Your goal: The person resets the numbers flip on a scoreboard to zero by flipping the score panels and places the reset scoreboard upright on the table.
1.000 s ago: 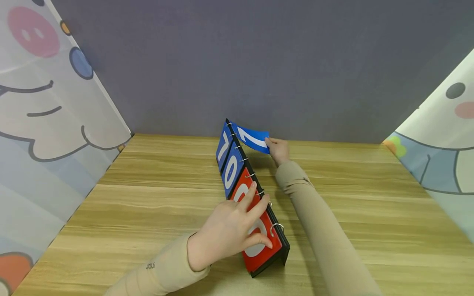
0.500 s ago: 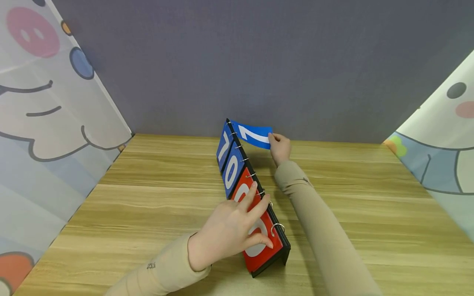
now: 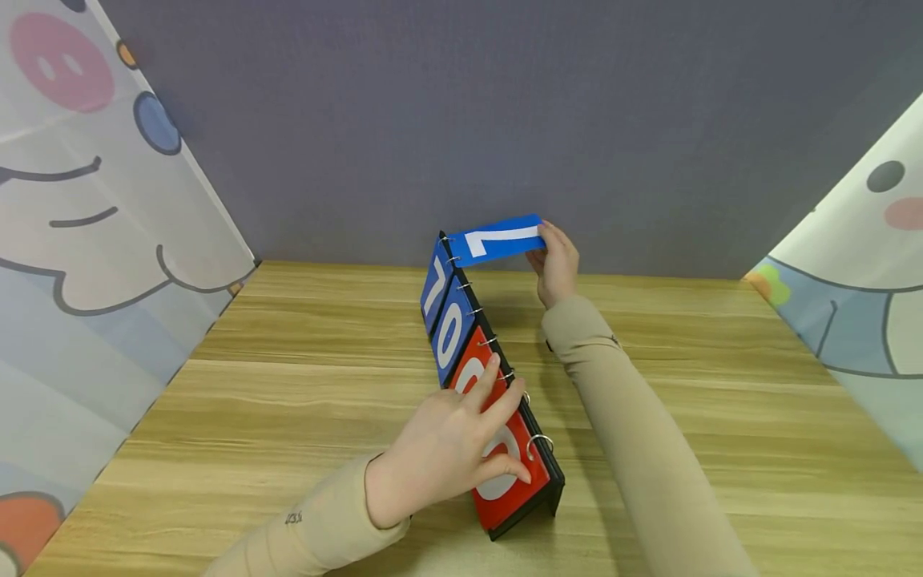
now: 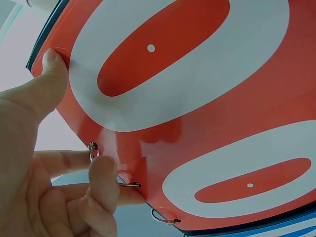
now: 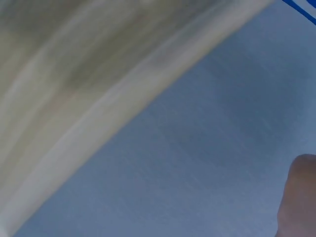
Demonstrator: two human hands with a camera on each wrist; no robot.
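Note:
A tabletop flip scoreboard [image 3: 447, 324] stands like a tent on the table, its blue and red number cards hung on metal rings along the top edge. My left hand [image 3: 447, 441] holds its near end. The thumb lies on the red zero card [image 4: 148, 98], and two fingers reach the top edge among the rings. At the far end, my right hand [image 3: 557, 260] pinches the free end of a blue number card [image 3: 497, 239], raised behind the top edge with a white numeral showing. In the right wrist view only a fingertip [image 5: 298, 197] and a blue card corner appear.
The scoreboard stands on a wood-grain table [image 3: 303, 401]. A grey partition [image 3: 461, 120] rises along the back edge. Cartoon-printed panels [image 3: 108, 240] flank the table on both sides.
My right hand has lifted the blue card's free end upward and slightly right, so the card has swung from drooping to tilted up. The left hand and scoreboard have stayed put.

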